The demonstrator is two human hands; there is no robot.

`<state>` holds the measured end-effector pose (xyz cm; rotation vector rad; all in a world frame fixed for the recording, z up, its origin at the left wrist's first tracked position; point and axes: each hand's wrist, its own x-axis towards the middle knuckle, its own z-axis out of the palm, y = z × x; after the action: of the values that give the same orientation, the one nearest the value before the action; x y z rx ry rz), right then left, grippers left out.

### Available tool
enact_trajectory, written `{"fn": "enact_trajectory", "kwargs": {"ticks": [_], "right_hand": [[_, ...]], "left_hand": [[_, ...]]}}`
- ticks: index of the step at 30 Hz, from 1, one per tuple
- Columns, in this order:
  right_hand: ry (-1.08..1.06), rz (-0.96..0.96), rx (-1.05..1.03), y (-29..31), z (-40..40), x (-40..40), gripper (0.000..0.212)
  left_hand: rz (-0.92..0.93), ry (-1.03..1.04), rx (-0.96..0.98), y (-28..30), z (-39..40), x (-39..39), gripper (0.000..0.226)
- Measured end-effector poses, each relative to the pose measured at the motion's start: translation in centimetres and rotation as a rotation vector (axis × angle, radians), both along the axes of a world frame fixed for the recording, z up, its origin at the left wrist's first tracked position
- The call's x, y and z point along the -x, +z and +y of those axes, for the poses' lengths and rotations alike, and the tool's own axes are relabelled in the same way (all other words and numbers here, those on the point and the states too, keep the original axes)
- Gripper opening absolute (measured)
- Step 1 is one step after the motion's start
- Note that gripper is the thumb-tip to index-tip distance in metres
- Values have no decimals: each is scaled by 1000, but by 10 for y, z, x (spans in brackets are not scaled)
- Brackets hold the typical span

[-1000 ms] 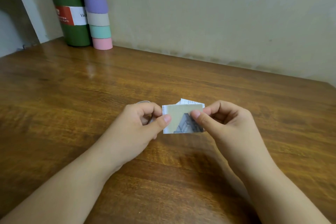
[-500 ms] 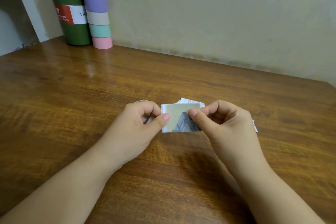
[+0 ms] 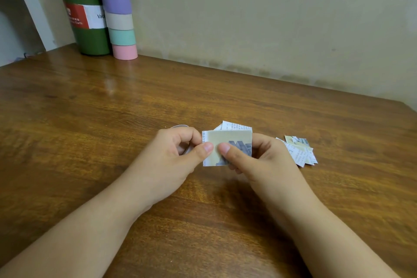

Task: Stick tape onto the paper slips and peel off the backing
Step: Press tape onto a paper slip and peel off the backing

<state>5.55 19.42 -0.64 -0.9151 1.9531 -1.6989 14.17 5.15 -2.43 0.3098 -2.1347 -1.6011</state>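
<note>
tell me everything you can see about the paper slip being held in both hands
The slip is a small, roughly square piece of printed paper, white at its left edge with a grey printed picture at lower right. A tan, matte patch, likely tape or its backing, covers most of its face. It is held upright above the table, facing the camera. The left hand pinches its left edge, and the right hand pinches it, thumb on its face. Another printed slip shows behind its top edge.
</note>
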Motion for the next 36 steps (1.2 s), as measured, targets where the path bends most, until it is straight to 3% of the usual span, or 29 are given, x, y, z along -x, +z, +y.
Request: {"fn": "enact_trajectory", "kwargs": {"ticks": [5, 8, 14, 20, 26, 31, 36], "right_hand": [[-117, 70, -134, -3, 2, 6, 20], [-172, 286, -410, -6, 4, 12, 38], [-117, 511, -718, -11, 4, 12, 35], [-200, 517, -729, -16, 7, 20, 22], [-64, 611, -698, -21, 1, 12, 36], [-119, 625, -669, -22, -1, 17, 24], [-33, 638, -664, -19, 1, 14, 32]], "left_hand": [[-45, 69, 116, -1, -1, 2, 29], [-179, 88, 370, -5, 1, 1, 29], [-332, 63, 709, -8, 6, 2, 18], [-373, 48, 754, -7, 7, 4, 22], [-372, 51, 757, -7, 7, 3, 19], [-377, 44, 755, -7, 7, 3, 19], [-380, 45, 756, -8, 7, 2, 21]]}}
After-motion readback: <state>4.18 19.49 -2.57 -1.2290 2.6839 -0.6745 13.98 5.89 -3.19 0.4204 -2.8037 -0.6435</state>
